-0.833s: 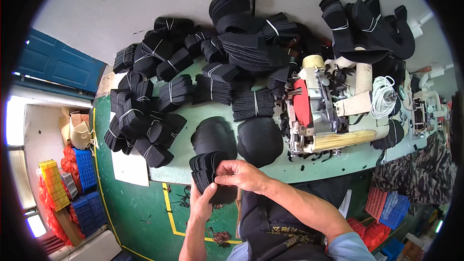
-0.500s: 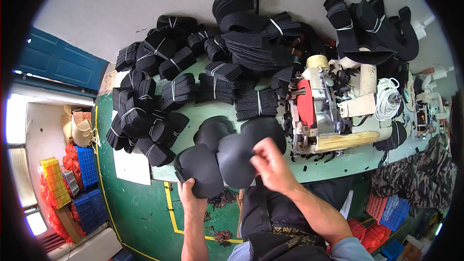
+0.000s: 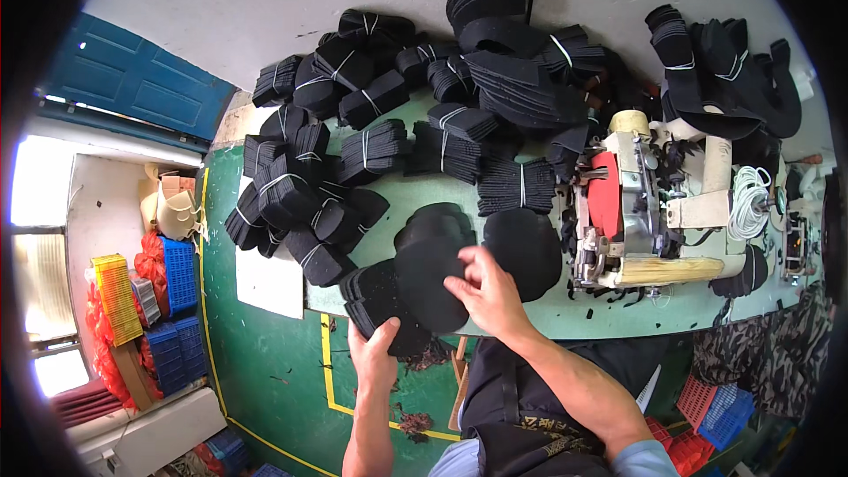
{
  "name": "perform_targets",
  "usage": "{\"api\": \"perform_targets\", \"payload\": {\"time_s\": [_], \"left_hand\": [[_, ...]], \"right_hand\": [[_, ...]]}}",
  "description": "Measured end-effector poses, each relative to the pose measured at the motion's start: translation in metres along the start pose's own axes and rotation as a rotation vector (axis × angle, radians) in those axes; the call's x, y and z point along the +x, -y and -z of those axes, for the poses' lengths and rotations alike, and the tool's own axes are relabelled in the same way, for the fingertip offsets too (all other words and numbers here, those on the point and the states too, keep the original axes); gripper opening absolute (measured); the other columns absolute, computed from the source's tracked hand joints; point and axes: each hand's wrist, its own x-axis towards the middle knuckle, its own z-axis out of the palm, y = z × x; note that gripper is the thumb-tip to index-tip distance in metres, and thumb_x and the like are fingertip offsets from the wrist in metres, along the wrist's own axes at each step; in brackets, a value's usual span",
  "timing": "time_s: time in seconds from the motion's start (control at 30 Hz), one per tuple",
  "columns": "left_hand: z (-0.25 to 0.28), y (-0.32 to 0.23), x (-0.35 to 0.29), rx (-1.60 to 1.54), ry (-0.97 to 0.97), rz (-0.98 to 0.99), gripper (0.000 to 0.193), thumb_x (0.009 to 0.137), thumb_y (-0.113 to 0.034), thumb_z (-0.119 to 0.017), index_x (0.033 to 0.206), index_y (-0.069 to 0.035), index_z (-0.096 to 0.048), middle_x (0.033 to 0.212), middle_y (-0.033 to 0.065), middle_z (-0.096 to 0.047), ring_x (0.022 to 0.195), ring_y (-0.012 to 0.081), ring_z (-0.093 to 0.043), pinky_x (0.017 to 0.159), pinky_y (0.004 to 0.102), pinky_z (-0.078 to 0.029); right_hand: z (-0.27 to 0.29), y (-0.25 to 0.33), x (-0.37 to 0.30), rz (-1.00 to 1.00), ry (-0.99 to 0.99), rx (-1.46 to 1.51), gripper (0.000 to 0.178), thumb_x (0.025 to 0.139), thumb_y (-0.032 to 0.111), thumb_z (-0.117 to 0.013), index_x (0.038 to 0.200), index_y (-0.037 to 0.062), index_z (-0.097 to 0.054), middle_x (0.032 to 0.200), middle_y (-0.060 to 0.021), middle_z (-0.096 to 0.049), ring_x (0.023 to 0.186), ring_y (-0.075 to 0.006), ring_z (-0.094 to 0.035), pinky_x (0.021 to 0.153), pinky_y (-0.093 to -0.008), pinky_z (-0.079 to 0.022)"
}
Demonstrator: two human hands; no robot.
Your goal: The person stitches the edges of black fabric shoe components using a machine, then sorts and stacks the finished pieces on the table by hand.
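Observation:
My left hand [image 3: 374, 355] is closed around the lower left of a stack of thin black rounded pieces [image 3: 371, 296], thumb on top, its layered edges fanned to the left. My right hand [image 3: 490, 296] has its fingers bent at the right edge of one flat black rounded piece [image 3: 428, 283], gripping it. This piece overlaps the right part of the stack. Behind it on the table lies a dark rounded stack [image 3: 435, 219], partly covered. Another pile of black rounded pieces [image 3: 523, 252] lies just right of my right fingers.
Tied bundles of black pieces [image 3: 371, 148] crowd the back and left of the green table [image 3: 583, 314]. On the right stands a machine [image 3: 632, 212] with a red plate and a coil of white cord [image 3: 751, 203]. Crates [image 3: 179, 274] stand at far left.
The view has shifted, so the table appears farther right. My right hand and the rounded piece have moved left over the stack. The left stack now shows its fanned edges more.

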Motion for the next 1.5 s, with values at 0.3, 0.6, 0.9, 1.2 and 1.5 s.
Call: {"api": "perform_targets", "payload": {"time_s": [0.3, 0.6, 0.9, 1.2, 1.5], "left_hand": [[-0.016, -0.002, -0.014, 0.633, 0.084, -0.089, 0.053, 0.077, -0.014, -0.076, 0.123, -0.002, -0.051, 0.104, 0.0075, -0.064, 0.093, 0.0142, -0.061, 0.080, 0.0293, -0.052], [-0.010, 0.004, -0.019, 0.200, 0.244, 0.120, 0.062, 0.088, -0.017, -0.071, 0.138, -0.003, -0.037, 0.118, 0.0075, -0.057, 0.106, 0.0153, -0.056, 0.093, 0.0309, -0.047], [-0.008, 0.007, -0.018, 0.189, 0.304, 0.104, 0.059, 0.090, -0.019, -0.070, 0.137, -0.002, -0.039, 0.117, 0.0066, -0.057, 0.105, 0.0149, -0.056, 0.093, 0.0311, -0.046], [-0.012, 0.011, -0.016, 0.107, 0.317, 0.112, 0.053, 0.090, -0.017, -0.069, 0.134, -0.002, -0.043, 0.113, 0.0080, -0.059, 0.101, 0.0166, -0.060, 0.092, 0.0329, -0.049], [0.000, 0.023, 0.003, -0.277, 0.055, 0.164, 0.058, 0.083, -0.011, -0.057, 0.138, -0.001, -0.040, 0.128, 0.0158, -0.055, 0.117, 0.0316, -0.058, 0.103, 0.0440, -0.048]], "right_hand": [[-0.018, 0.013, -0.011, 0.025, 0.425, 0.051, 0.038, 0.084, 0.032, -0.078, 0.091, 0.0029, -0.056, 0.080, -0.0006, -0.057, 0.077, -0.0094, -0.052, 0.071, -0.0289, -0.046], [0.000, 0.003, -0.009, -0.172, 0.627, 0.527, 0.014, 0.091, 0.016, -0.069, 0.087, 0.0061, -0.060, 0.080, 0.0049, -0.057, 0.075, -0.0039, -0.049, 0.069, -0.0226, -0.042], [0.010, 0.007, -0.010, -0.178, 0.638, 0.586, 0.013, 0.091, 0.014, -0.069, 0.083, 0.0056, -0.063, 0.076, 0.0021, -0.060, 0.073, -0.0068, -0.054, 0.070, -0.0237, -0.044], [0.011, 0.007, -0.013, -0.077, 0.593, 0.512, 0.016, 0.092, 0.018, -0.068, 0.086, 0.0043, -0.063, 0.075, 0.0005, -0.060, 0.073, -0.0077, -0.055, 0.069, -0.0249, -0.044], [0.040, 0.002, -0.030, 0.088, 0.266, 0.293, 0.007, 0.095, 0.007, -0.055, 0.098, 0.0061, -0.048, 0.077, 0.0042, -0.044, 0.071, -0.0050, -0.048, 0.064, -0.0243, -0.043]]}}
